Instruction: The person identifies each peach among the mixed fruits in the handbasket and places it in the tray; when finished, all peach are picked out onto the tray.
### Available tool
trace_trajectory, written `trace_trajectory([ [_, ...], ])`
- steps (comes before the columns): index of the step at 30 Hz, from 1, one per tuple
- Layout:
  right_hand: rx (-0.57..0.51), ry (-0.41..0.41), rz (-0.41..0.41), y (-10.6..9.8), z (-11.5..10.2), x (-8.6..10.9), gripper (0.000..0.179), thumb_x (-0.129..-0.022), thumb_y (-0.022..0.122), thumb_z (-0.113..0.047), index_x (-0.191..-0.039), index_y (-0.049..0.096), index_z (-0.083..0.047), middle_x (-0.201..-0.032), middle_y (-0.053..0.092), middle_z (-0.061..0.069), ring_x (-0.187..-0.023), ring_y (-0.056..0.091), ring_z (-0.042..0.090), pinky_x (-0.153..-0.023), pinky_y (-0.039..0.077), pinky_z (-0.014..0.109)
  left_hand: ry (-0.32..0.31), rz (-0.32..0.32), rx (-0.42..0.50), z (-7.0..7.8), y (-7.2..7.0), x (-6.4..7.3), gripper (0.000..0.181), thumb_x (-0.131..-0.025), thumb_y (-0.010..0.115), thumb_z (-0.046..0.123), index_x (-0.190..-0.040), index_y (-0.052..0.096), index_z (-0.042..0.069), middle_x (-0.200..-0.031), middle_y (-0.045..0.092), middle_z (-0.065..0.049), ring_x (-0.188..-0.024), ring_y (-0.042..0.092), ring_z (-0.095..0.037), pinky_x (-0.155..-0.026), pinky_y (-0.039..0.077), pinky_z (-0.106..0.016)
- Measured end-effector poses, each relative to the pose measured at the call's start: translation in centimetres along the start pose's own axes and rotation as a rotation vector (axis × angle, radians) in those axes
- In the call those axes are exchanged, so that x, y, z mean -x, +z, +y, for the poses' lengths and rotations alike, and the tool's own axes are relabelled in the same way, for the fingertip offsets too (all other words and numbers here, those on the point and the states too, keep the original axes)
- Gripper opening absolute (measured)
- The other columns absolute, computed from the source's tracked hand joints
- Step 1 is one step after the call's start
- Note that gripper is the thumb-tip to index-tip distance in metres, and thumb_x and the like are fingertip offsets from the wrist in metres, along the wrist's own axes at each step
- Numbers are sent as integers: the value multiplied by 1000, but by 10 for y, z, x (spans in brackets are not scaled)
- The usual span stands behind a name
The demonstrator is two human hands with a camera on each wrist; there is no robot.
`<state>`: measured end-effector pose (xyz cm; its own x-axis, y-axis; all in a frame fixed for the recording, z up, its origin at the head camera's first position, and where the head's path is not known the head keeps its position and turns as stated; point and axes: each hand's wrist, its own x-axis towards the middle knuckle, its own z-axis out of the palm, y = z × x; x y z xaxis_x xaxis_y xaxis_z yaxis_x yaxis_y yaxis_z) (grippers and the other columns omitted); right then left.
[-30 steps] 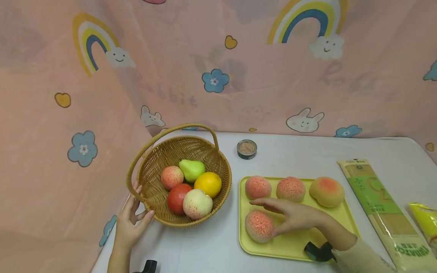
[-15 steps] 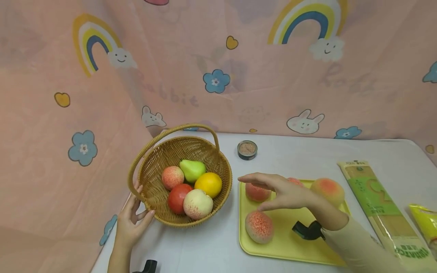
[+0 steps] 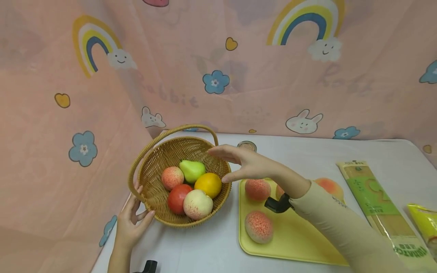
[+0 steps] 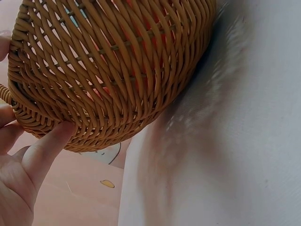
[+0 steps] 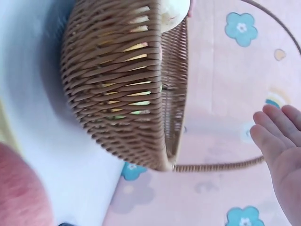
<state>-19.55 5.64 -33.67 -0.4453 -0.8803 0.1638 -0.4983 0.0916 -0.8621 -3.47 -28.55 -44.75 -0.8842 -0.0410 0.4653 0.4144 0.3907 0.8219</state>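
My left hand (image 3: 131,223) grips the wicker basket (image 3: 150,172) at its left rim by the handle's foot. In the left wrist view the thumb (image 4: 54,141) presses the outer weave. Inside lie a green pear (image 3: 192,170), a speckled peach (image 3: 172,178), a yellow-orange fruit (image 3: 209,184), a red fruit (image 3: 177,200) and a pale peach (image 3: 198,204). Over the basket's right rim hovers my right hand (image 3: 252,165), fingers spread, holding nothing. A yellow tray (image 3: 290,246) bears several peaches, including a front one (image 3: 259,226); my right arm partly hides others.
Behind my right hand stands a small round tin (image 3: 248,145), partly hidden. A long green-and-tan packet (image 3: 379,197) lies right of the tray, and a yellow bag (image 3: 423,220) at the far right. A pink patterned cloth (image 3: 252,76) hangs behind the table.
My right hand has left the front peach on the tray, rising up and leftward to the basket's right rim. The peach stays in place. My left hand keeps its hold on the basket.
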Motion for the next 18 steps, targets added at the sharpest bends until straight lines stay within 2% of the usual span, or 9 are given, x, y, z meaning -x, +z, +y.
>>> trace_trajectory([
  [7,-26,34,-41,1,4,-53,72,-85,71,-13,-144,33,-2,-150,37,11,-139,35,22,-115,31,32,-1,5,14,-1,0,1,76,-75,61,-22,-143,30,-9,-156,16,-23,-139,31,-15,-82,51,-18],
  [12,57,78,-108,9,8,-86,74,-85,71,-20,-145,33,-4,-151,36,10,-139,34,21,-115,31,32,-8,4,4,-1,0,1,77,-75,62,-21,-144,30,-8,-156,17,-22,-139,30,-12,-81,51,-17],
  [18,145,136,-166,23,9,-118,74,-83,73,-27,-145,35,-12,-150,38,5,-139,34,17,-114,33,36,24,5,-7,-2,-1,1,76,-75,61,-21,-143,30,-9,-154,18,-27,-139,31,-13,-81,51,-18],
])
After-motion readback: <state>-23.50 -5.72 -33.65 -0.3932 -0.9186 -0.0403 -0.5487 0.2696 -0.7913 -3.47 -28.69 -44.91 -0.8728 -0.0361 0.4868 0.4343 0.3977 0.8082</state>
